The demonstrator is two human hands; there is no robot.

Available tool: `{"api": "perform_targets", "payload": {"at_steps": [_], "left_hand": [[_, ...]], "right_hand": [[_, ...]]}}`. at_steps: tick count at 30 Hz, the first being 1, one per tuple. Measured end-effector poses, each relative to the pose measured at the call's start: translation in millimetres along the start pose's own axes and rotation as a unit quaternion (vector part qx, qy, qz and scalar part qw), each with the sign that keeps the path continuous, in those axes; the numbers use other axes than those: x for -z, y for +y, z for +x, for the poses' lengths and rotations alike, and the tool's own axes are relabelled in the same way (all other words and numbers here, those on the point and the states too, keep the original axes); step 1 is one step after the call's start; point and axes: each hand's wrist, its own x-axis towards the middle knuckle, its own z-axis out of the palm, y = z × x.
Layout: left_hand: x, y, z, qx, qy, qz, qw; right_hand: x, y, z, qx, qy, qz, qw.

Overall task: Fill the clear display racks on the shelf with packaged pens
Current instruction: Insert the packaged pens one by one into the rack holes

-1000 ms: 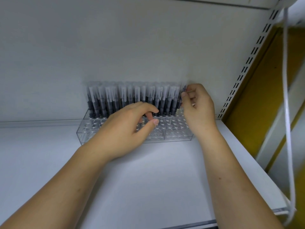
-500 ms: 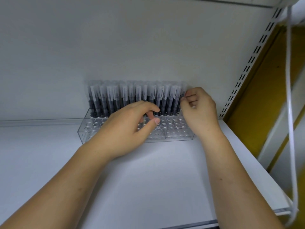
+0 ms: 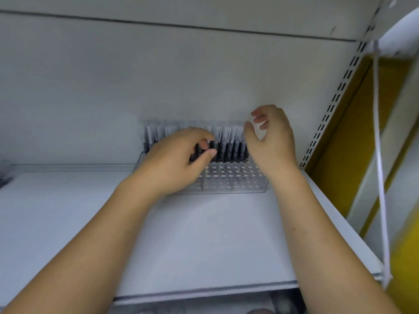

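R hand just lifted off back-row pens, fingers loose & empty; L hand still pinches more pens over rack, so next row's due.

Two bare hands are counted: the left hand and the right hand. One clear display rack is seen on one white shelf, with three front sections left uncovered. One row of packaged pens is stood in it; their number cannot be counted through the blur. One slotted upright and one white cord are seen.
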Motion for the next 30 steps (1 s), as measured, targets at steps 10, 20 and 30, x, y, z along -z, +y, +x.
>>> {"api": "perform_targets", "payload": {"at_steps": [10,20,30], "left_hand": [[113.9,-46.5,-76.5,0.101,0.053,0.114,0.987],[207.5,-124.7,-195.7,0.269,0.069,0.197,0.940],[209.8,-199.4,-222.8,0.380,-0.034,0.271,0.884]], "right_hand": [[-2.2,-92.1,-5.9,0.069,-0.058,-0.021,0.996],[-121.0,-247.5,-81.9,0.187,-0.226,0.086,0.952],[-176.3,-298.6,-117.1,0.192,-0.301,0.095,0.929]]}}
